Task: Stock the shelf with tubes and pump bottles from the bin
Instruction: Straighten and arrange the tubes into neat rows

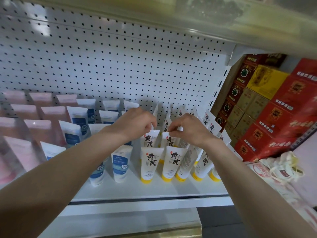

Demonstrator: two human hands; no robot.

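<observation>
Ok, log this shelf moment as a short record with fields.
left hand: pinches top edge of second-row white tube
right hand: pinches top edge of neighbouring tube
shelf: rows of pink tubes, blue tubes and white tubes, standing cap down
back wall: pegboard
right of shelf: stacked red boxes
bin: not in view

L hand (137, 124), R hand (188, 130): pinch grip on 2nd-row yellow-cap tubes (148, 141)

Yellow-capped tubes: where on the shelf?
Head view: yellow-capped tubes stand cap-down at the right end of the shelf, beside the blue-and-white tubes; left hand and right hand each pinch one.
</observation>
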